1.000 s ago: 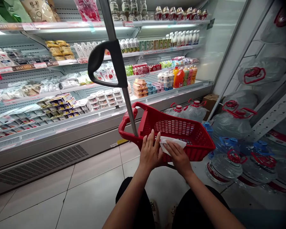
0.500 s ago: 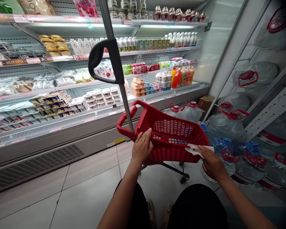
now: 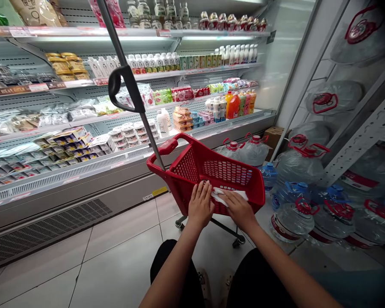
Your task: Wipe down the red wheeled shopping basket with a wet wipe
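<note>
A red plastic shopping basket cart (image 3: pixel 179 188) with perforated walls stands tilted before me, a long grey pole with a black loop handle (image 3: pixel 134 90) rising from its left end. My left hand (image 3: pixel 200 207) lies over the near rim with its fingers stretched out and fairly close together. Just right of it, my right hand (image 3: pixel 238 208) presses a thin white cloth (image 3: pixel 243 195) against the same rim, fingers over it. Parts of the cloth stick out on both sides of those fingers. The two hands are close, with a small gap between them.
A refrigerated display (image 3: pixel 122 158) with dairy packs and bottles runs along the back and left. Large water bottles (image 3: pixel 291 220) with red handles crowd the right side, some on a white rack (image 3: pixel 361 128). The cart's wheels (image 3: pixel 238 241) rest on a tiled floor (image 3: pixel 115 256).
My right hand has slid left along the rim with the cloth, closer to my left hand. The cart has shifted left and its pole leans further left.
</note>
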A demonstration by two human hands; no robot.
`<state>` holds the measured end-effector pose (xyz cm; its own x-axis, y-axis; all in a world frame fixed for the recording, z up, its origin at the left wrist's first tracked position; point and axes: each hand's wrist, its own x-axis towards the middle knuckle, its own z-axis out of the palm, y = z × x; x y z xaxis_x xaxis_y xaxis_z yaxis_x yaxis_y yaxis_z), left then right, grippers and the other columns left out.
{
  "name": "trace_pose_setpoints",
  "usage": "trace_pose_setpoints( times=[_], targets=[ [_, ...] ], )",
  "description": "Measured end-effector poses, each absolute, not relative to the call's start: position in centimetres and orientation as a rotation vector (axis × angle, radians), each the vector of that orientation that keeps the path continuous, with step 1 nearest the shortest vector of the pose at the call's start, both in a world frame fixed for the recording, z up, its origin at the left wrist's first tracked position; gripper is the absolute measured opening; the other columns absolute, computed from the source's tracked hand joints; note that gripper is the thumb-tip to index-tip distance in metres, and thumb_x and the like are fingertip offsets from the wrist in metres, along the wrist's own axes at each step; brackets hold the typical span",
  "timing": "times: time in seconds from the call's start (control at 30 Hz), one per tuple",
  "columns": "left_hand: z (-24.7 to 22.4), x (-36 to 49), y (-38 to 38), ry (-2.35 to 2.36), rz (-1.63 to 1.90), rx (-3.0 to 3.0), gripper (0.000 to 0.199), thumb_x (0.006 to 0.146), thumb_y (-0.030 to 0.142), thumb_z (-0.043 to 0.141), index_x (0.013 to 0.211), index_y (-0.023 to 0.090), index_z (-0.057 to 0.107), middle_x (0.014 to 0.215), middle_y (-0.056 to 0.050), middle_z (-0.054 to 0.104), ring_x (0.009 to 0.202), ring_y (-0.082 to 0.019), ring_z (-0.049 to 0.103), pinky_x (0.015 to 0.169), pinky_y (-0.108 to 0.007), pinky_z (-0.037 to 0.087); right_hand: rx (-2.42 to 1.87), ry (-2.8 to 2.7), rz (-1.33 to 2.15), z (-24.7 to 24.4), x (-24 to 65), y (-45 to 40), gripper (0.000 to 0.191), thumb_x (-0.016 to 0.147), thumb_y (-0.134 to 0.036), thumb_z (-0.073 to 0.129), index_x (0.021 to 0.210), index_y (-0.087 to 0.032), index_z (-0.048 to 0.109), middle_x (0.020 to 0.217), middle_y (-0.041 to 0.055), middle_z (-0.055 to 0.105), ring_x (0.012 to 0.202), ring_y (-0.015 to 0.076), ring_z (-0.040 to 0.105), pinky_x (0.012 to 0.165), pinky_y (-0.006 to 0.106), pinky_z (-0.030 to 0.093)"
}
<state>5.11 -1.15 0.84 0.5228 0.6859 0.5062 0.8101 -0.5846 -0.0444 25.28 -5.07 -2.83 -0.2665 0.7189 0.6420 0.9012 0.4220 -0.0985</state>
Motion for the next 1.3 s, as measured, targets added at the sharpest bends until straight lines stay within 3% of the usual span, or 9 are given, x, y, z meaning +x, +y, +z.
trace_pose_setpoints(
  times=[0.13, 0.43, 0.63, 0.77, 1.07, 1.3],
  targets=[
    [0.1, 4.6, -0.8, -1.287, -0.647, -2.472, 0.069, 0.095, 0.027, 0.053, 0.161, 0.019, 0.035, 0.171, -0.003, 0.027, 0.160, -0.026, 0.017, 0.131, -0.049, 0.021, -1.292, -2.094, -0.366, -1.8, 21.4, -1.7, 0.045, 0.095, -0.010, 0.045, 0.134, -0.016, 0.067, 0.138, 0.0121, 0.067, 0.122, 0.0266, 0.064, 0.109, 0.043, 0.052],
    [0.9, 0.5, 1.7, -1.411, -0.536, -2.476, 0.072, 0.099, 0.028, 0.044, 0.167, 0.024, 0.020, 0.173, 0.003, 0.017, 0.161, -0.020, 0.010, 0.133, -0.045, 0.011, -1.327, -2.186, -0.296, -3.5, 27.2, -5.1, 0.054, 0.095, -0.006, 0.043, 0.142, -0.025, 0.060, 0.142, 0.0063, 0.065, 0.125, 0.0228, 0.065, 0.106, 0.039, 0.055],
    [1.4, 1.1, 2.9, -1.637, -0.526, -2.392, 0.064, 0.102, 0.031, 0.039, 0.164, 0.019, 0.029, 0.171, -0.005, 0.025, 0.159, -0.022, 0.020, 0.133, -0.049, 0.012, -1.209, -2.185, -0.250, -5.0, 29.0, -8.6, 0.063, 0.097, -0.007, 0.040, 0.156, -0.029, 0.046, 0.156, 0.0035, 0.052, 0.142, 0.0235, 0.052, 0.119, 0.049, 0.046],
    [0.5, 3.3, 0.7, -1.388, -0.539, -2.588, 0.056, 0.104, 0.033, 0.040, 0.159, 0.026, 0.039, 0.170, 0.001, 0.029, 0.158, -0.020, 0.023, 0.133, -0.047, 0.013, -1.071, -2.267, -0.118, -4.8, 28.8, -8.7, 0.064, 0.099, -0.007, 0.038, 0.160, -0.029, 0.038, 0.162, 0.0031, 0.045, 0.148, 0.0198, 0.044, 0.123, 0.045, 0.042],
    [-0.1, 3.8, -1.1, -1.328, -0.683, -2.777, 0.042, 0.104, 0.025, 0.039, 0.143, 0.025, 0.054, 0.165, -0.001, 0.042, 0.157, -0.021, 0.029, 0.130, -0.049, 0.027, -0.899, -2.361, 0.096, -4.6, 31.2, -6.1, 0.053, 0.104, -0.016, 0.042, 0.154, -0.032, 0.047, 0.153, 0.0026, 0.057, 0.143, 0.0201, 0.051, 0.123, 0.049, 0.040],
    [-0.2, 3.8, -1.4, -1.307, -0.777, -2.832, 0.040, 0.103, 0.019, 0.040, 0.139, 0.021, 0.056, 0.169, -0.005, 0.033, 0.159, -0.022, 0.023, 0.130, -0.049, 0.027, -1.052, -2.182, 0.131, -6.1, 33.0, -6.3, 0.045, 0.106, -0.022, 0.041, 0.149, -0.029, 0.053, 0.152, 0.0051, 0.057, 0.145, 0.0226, 0.049, 0.125, 0.050, 0.038]
  ],
)
